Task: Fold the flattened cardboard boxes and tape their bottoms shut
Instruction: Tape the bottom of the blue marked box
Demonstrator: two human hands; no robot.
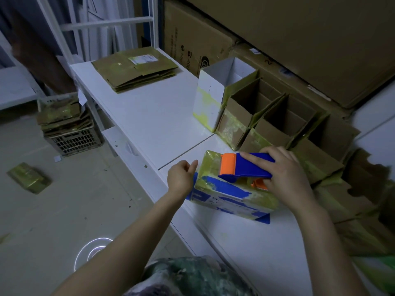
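A small box (230,195) with blue print and yellowish tape lies bottom-up on the white table (154,116) near its front edge. On top of it rests a blue and orange tape dispenser (241,167), which my right hand (286,174) grips from the right side. My left hand (181,178) presses against the box's left end with loosely curled fingers. A stack of flattened cardboard boxes (134,68) lies at the far end of the table.
Several folded open boxes (269,116) stand in a row at the right, beside a tall white box (215,97). Large cartons (299,39) are stacked behind. On the floor at left stand a crate with flattened cardboard (66,122) and a loose packet (30,178).
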